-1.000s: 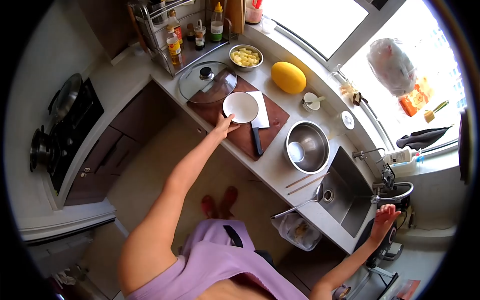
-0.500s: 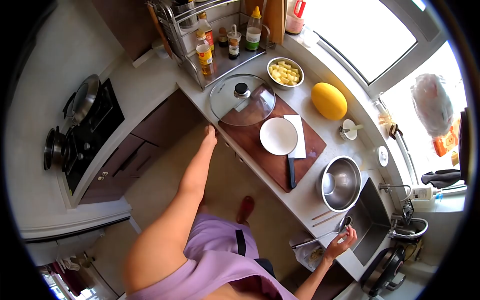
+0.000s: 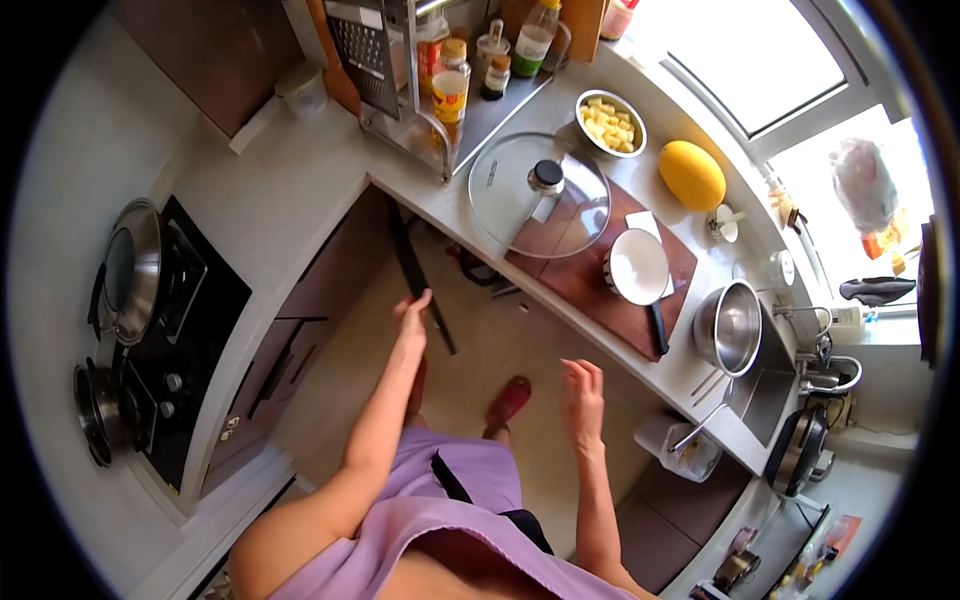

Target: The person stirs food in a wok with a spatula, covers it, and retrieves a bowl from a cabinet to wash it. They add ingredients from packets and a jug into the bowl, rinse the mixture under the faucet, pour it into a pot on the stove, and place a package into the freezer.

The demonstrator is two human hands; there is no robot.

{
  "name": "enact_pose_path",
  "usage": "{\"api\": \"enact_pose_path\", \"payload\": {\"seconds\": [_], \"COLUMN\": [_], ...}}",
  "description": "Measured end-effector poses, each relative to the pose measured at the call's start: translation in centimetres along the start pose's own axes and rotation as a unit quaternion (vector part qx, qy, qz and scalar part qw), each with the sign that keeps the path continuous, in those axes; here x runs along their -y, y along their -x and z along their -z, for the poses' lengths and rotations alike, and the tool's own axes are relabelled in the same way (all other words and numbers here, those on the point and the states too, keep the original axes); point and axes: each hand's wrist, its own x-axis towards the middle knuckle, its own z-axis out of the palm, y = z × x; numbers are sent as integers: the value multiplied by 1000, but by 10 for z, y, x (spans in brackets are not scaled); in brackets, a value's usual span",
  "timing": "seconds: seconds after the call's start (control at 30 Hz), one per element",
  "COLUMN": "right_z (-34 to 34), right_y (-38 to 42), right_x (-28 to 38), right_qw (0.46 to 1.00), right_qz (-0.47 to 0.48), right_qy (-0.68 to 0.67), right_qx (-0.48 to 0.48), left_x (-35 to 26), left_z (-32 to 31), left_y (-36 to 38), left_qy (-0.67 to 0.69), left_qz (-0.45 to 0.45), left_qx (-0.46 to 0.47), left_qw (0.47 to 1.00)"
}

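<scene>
Countertop (image 3: 330,180) wraps the corner, carrying a wooden cutting board (image 3: 600,285) with a glass lid (image 3: 540,195) and white bowl (image 3: 638,266) on it. Below the counter edge, a cabinet door (image 3: 418,268) stands swung open edge-on. Left hand (image 3: 412,318) grips the door's lower edge, fingers curled on it; right hand (image 3: 583,388) hangs empty, fingers loosely spread, clear of the counter.
</scene>
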Motion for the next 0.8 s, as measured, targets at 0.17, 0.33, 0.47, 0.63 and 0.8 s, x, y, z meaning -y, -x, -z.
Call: {"api": "enact_pose_path", "payload": {"seconds": [0.17, 0.33, 0.47, 0.63, 0.8], "right_z": [-57, -103, -146, -173, -178], "right_y": [-16, -33, -44, -66, -85], "right_x": [17, -40, -112, -162, -154], "right_qw": [995, 978, 947, 865, 819], "right_qz": [9, 96, 132, 199, 190], "right_qy": [-52, 130, 206, 350, 354], "right_qx": [90, -131, -207, -299, -410], "left_x": [-49, -87, -98, -6, 133], "left_z": [81, 117, 115, 66, 10], "left_y": [-5, -12, -12, -27, -109], "left_qy": [-171, -353, -584, -526, -476], "left_qz": [-111, -218, -426, -652, -591], "left_qx": [-119, -148, -195, -93, 140], "left_qw": [972, 898, 662, 539, 637]}}
